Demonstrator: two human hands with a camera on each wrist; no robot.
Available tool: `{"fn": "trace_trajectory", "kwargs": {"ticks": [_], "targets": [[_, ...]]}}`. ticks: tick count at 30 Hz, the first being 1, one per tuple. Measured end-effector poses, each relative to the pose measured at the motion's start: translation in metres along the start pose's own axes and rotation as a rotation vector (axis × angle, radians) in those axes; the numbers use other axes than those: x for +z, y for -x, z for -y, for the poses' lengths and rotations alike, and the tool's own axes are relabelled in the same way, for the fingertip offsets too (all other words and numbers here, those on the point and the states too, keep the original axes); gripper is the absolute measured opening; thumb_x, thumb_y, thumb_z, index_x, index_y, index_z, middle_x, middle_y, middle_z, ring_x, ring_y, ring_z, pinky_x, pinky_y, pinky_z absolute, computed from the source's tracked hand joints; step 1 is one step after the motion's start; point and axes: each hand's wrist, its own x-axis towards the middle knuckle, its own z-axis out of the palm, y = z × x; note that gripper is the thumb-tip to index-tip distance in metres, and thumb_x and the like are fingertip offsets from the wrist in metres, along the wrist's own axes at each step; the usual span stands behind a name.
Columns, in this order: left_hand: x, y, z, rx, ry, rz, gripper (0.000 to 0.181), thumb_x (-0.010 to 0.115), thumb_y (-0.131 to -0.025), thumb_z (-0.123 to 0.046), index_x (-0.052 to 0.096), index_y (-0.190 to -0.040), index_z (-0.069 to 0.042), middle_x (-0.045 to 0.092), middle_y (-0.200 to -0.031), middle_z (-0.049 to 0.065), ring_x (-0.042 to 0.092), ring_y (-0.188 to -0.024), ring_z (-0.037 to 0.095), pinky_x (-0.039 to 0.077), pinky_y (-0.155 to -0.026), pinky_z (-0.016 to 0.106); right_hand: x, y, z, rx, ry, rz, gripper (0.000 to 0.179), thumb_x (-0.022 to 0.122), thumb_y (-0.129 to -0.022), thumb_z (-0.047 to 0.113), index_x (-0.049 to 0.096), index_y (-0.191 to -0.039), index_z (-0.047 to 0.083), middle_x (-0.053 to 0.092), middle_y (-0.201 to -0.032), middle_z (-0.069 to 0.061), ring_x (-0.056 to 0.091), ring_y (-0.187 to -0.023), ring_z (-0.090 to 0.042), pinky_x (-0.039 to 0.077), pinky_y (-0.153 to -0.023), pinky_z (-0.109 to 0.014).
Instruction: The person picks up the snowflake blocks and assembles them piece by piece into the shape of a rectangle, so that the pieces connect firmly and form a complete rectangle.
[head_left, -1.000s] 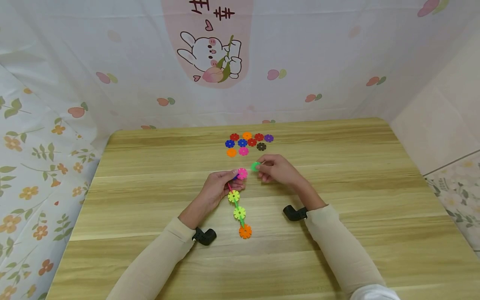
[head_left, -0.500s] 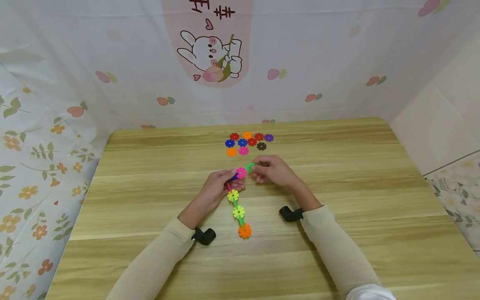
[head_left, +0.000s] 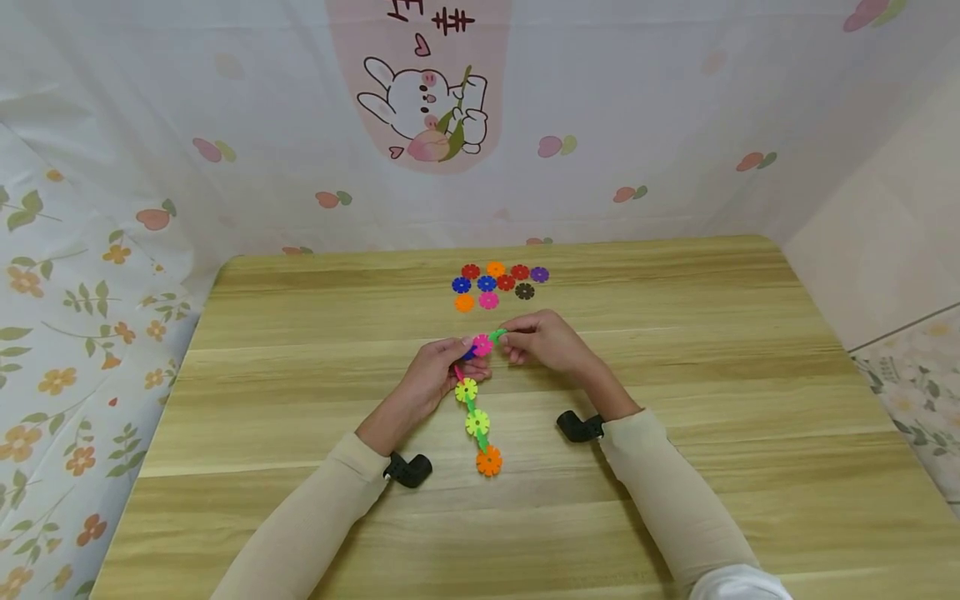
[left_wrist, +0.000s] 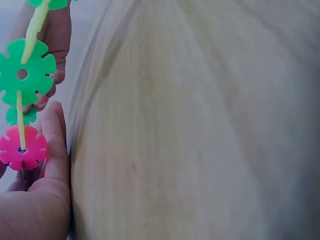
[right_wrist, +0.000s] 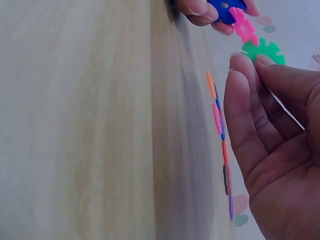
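My left hand [head_left: 431,377] pinches a blue notched snowflake disc [right_wrist: 223,14] in a chain of interlocking plastic discs. From that hand the chain hangs toward the table front: yellow discs [head_left: 477,422] with green ones set crosswise between, then an orange disc [head_left: 489,461] at its end. In the left wrist view a pink disc [left_wrist: 31,136] and a green disc [left_wrist: 37,70] of the chain show close up. At the other end, a pink disc [head_left: 482,344] sticks out past the left fingers. My right hand [head_left: 546,342] pinches a green disc [right_wrist: 269,50] between thumb and fingertips, its edge right at that pink disc.
Several loose discs lie flat beyond the hands, among them a purple disc [head_left: 539,274], a dark brown disc [head_left: 524,291] and an orange disc [head_left: 464,303]. The wooden table [head_left: 675,333] meets a printed cloth [head_left: 637,125] at the back.
My right hand has moved left with the green disc, from apart from the pink disc up to its edge. The left hand keeps its pinch on the chain, nearly still.
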Motion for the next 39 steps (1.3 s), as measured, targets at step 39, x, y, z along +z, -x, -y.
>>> {"fn": "trace_trajectory", "kwargs": {"ticks": [39], "targets": [[0.000,0.001,0.000,0.012,0.035,0.001,0.034,0.048,-0.103,-0.014,0.055,-0.120,0.015,0.069,-0.096,0.020,0.072,-0.086,0.023,0.057,-0.083,0.032,-0.017,-0.004,-0.003,0.032,0.052,0.007,0.020,0.057,-0.098,0.011,0.070,-0.110,0.003,0.070,-0.085,-0.013,0.066,-0.072,-0.023,0.060,-0.068,-0.034]]}}
